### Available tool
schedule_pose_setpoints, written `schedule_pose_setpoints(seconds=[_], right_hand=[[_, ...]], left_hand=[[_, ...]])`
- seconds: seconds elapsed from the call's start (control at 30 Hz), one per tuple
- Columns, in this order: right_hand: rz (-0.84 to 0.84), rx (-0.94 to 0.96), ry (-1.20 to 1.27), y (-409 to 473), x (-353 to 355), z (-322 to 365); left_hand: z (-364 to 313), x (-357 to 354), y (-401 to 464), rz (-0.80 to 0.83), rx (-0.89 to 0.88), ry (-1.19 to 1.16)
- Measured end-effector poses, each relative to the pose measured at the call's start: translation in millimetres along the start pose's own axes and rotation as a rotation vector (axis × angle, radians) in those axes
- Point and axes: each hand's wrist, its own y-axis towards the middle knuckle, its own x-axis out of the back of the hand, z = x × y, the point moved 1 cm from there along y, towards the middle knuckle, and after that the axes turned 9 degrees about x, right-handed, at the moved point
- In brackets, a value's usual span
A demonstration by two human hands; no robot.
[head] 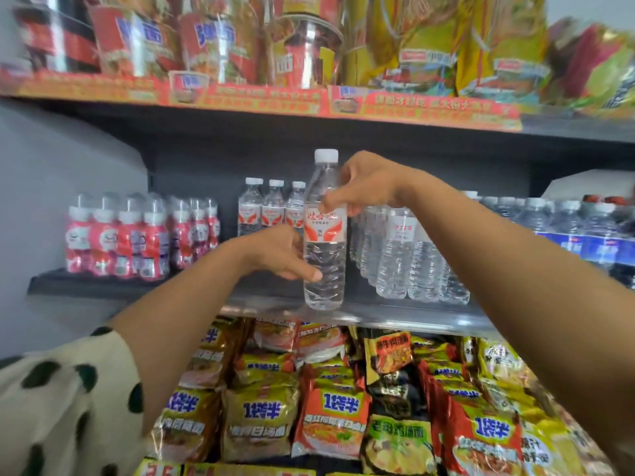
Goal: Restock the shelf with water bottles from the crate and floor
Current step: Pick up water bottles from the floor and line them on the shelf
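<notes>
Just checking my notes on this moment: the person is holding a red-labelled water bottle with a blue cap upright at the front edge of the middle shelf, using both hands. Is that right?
Not quite: the cap is white, not blue, as the head view shows. The rest stands: the left hand and right hand hold the red-labelled water bottle upright at the front edge of the middle shelf.

Top shelf goods (220,42): blurred, print not readable, tops cut by the upper edge.
Water bottle (324,231): label partly covered by the right hand (367,182); base hides its contact with the shelf edge (412,319).
Blue-label bottles (591,235): cut off at the right edge.
Left hand (278,254): fingers behind the bottle are hidden.
Noodle packets (330,424): lowest row cut off.
</notes>
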Motion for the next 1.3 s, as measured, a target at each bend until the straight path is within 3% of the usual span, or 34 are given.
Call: schedule_pose_setpoints(seconds=[0.17,0.33,0.67,1.3], right_hand=[[-0.027,-0.044,0.005,43,-6,-24],[-0.021,-0.102,0.083,84,-31,-75],[0.099,-0.193,0.157,160,-64,-159],[0.081,-0.291,0.216,235,-89,-206]], left_hand=[[4,10,40,-0.038,0.004,-0.084],[23,9,90,-0.197,0.046,-0.045],[39,0,184,-0.236,0.097,0.027],[62,7,275,-0.568,0.188,0.259]])
